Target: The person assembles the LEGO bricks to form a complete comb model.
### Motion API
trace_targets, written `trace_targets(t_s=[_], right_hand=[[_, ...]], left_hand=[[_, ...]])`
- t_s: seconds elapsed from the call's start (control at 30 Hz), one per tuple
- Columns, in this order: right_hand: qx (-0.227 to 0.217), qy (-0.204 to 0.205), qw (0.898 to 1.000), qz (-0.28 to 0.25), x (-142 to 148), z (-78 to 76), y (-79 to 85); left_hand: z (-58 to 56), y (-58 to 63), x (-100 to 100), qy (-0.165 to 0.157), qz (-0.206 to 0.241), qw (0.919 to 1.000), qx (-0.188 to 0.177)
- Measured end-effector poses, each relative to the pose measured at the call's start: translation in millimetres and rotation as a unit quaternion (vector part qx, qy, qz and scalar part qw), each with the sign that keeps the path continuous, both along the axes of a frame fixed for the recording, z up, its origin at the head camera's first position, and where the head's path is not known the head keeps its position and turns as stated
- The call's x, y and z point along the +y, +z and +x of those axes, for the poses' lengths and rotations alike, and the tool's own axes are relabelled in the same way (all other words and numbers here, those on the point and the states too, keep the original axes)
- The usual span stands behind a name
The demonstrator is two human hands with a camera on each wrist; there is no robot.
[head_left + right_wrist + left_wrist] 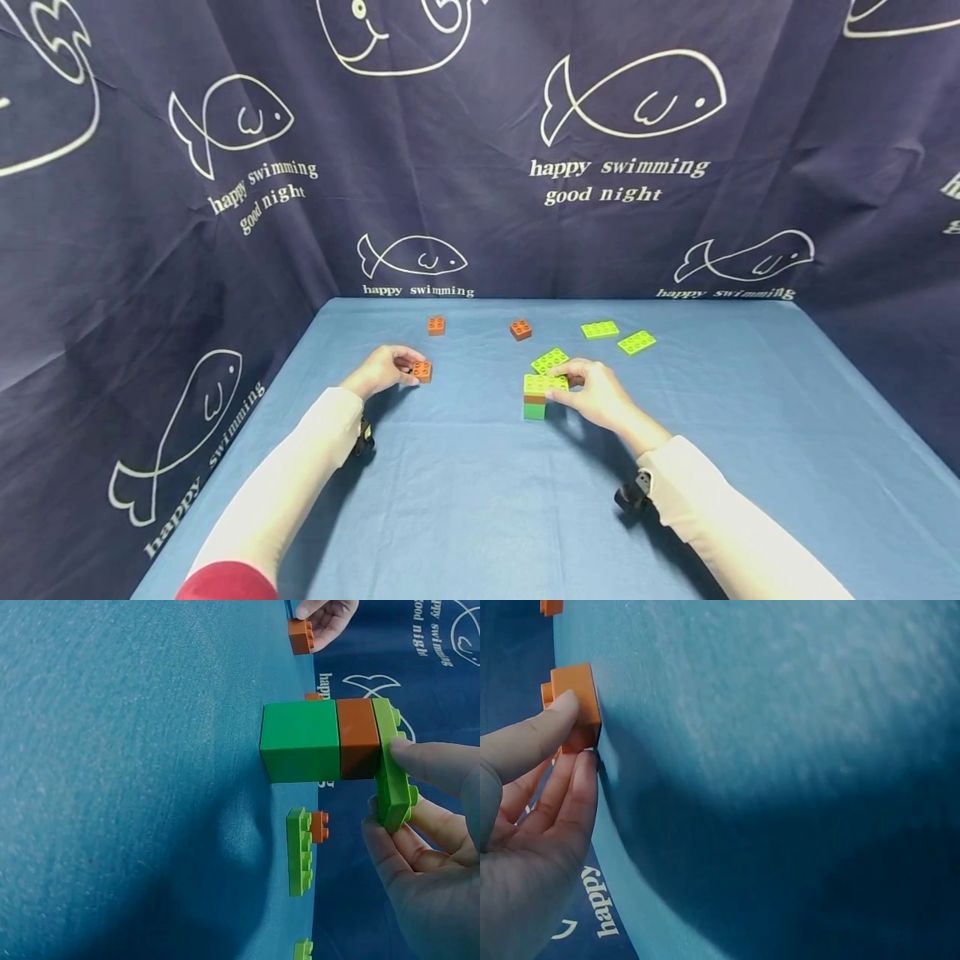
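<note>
My left hand [381, 371] pinches an orange brick [422, 372] on the left half of the table. In the left wrist view the thumb lies across one side of that brick [576, 679]. Right of centre, my right hand [600, 396] grips the overhanging end of a lime green plate [391, 780]. The plate's other end sits on an orange brick [358, 739], which is on top of a green block [300, 742]. Together they form an upright stack, with the green block at the bottom.
Behind the stack lies a loose lime plate [550, 360]. Farther back are two more lime plates [600, 330] and two loose orange bricks, one at the left [437, 326] and one nearer the middle [521, 330]. A dark fish-print curtain [495, 225] borders the blue tabletop [465, 500].
</note>
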State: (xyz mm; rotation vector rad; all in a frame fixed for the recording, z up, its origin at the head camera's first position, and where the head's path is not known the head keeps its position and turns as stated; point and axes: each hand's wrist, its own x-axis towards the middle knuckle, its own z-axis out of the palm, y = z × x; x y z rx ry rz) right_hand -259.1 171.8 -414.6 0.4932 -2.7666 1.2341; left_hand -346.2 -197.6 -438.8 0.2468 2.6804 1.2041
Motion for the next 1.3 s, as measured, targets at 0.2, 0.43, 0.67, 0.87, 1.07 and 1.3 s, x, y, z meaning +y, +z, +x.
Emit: trace_targets(t_s=[0.2,0.43,0.67,0.87,1.07,1.3], right_hand=[[0.0,0.0,1.0,-0.008,-0.6,-0.4,-0.2],[-0.006,0.001,1.0,-0.011,-1.2,-2.2,0.1],[-0.006,0.002,1.0,-0.014,-2.2,-2.7,-1.2],[-0.008,0.003,1.0,-0.012,-0.9,-1.6,-0.7],[-0.003,0.002,1.0,-0.008,1.2,-0.2,0.2],[-0.003,0.005,1.0,-0.003,1.0,-2.6,0.6]], left_hand=[[0.4,-1.7,2.1,0.006,0.002,0.9999,0.014],[0.5,-1.2,1.6,0.014,0.004,0.9999,0.009],[-0.4,-4.0,-0.4,0.031,-0.005,0.9995,-0.005],[-1.4,-4.4,-0.6,0.028,-0.005,0.9996,-0.006],[-1.6,-4.8,0.0,0.02,0.008,0.9998,0.001],[-2.9,-2.9,-0.1,0.013,0.009,0.9998,0.016]])
